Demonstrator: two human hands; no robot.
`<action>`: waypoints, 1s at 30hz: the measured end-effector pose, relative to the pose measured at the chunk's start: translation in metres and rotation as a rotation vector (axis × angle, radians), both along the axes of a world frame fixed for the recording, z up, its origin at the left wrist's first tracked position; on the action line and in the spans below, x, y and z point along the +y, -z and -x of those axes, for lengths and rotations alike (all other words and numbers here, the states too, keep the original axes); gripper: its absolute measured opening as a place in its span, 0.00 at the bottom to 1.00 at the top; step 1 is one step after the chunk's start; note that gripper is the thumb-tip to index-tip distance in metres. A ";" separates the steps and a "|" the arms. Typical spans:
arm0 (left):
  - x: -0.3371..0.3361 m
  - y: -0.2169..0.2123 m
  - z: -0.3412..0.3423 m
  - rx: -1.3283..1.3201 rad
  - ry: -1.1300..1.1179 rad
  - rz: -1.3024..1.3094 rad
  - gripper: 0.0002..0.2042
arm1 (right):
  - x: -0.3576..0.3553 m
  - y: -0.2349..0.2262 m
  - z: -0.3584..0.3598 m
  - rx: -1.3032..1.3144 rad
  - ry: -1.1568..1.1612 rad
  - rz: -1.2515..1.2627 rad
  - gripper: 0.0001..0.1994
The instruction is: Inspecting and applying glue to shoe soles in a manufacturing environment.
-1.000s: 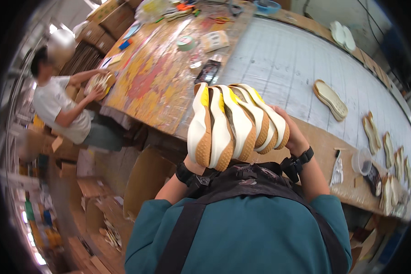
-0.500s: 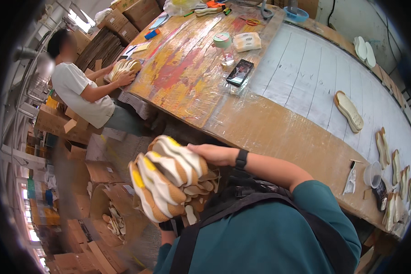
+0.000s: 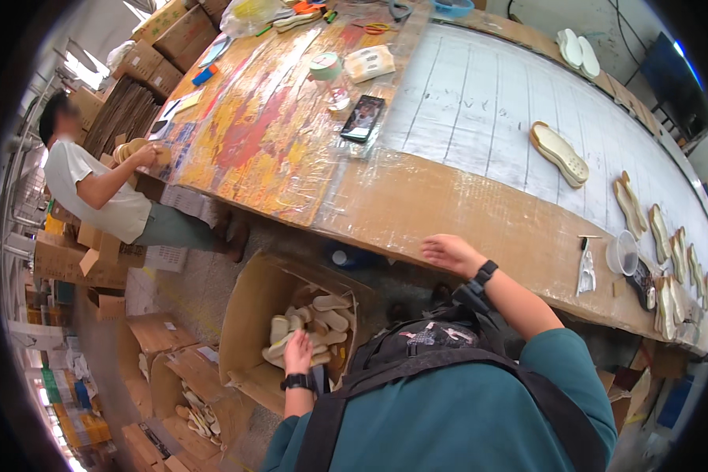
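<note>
Evidently both hands have just let go of a load: half a second ago they held a bunch of shoe soles between them, and now neither grasps anything. The left hand [image 3: 296, 353] is loose, its fingers extended over the near side of a large cardboard box [image 3: 242, 318]; whether its fingertips brush what lies below, I cannot tell. The right hand [image 3: 451, 253] is empty too, fingers relaxed, just above the front edge of the worktable [image 3: 440, 206]. The box holds a jumble of shoe soles [image 3: 330, 304], so the bunch has most likely been dropped there, though individual pieces cannot be matched. That handful appears to be dealt with, leaving both hands free.

The soles in the box are pale cream, long and rounded at the ends, lying at mixed angles against plain brown corrugated walls. On the worktable, wrinkled clear film shines over smooth brown board. Beyond it, a cream sole with a tan rim [image 3: 558, 155] lies alone on a white surface ruled with dark lines [image 3: 472, 110]; more stand or lie toward the right, near a translucent round tub [image 3: 622, 254]. Farther left, past the paint-smeared tabletop [image 3: 252, 141], a co-worker in a white shirt [image 3: 94, 189] handles tan-bottomed soles [image 3: 126, 149].
</note>
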State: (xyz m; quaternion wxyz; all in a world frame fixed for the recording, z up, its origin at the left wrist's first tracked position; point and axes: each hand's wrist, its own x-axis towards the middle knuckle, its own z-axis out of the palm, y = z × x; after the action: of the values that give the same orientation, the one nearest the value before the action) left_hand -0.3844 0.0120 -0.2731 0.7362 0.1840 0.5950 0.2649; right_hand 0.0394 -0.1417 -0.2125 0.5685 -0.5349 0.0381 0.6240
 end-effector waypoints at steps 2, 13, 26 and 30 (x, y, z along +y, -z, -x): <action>-0.004 -0.027 -0.077 -0.018 0.216 -0.107 0.08 | -0.032 0.006 -0.032 0.029 0.129 0.000 0.10; -0.067 -0.058 -0.308 -0.055 0.984 -0.363 0.08 | -0.176 0.010 -0.156 0.119 0.794 -0.181 0.06; -0.072 -0.044 -0.375 -0.066 0.921 -0.238 0.08 | -0.235 0.026 -0.339 -0.581 1.088 0.263 0.20; -0.078 -0.045 -0.393 0.051 0.937 -0.239 0.09 | -0.255 0.087 -0.395 -0.895 1.116 0.366 0.32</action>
State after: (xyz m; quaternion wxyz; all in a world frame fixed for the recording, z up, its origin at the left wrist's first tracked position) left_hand 0.0087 -0.0658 -0.2280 0.7352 0.5218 0.4313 -0.0333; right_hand 0.4340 -0.3963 -0.2993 0.6641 -0.7256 0.1724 -0.0525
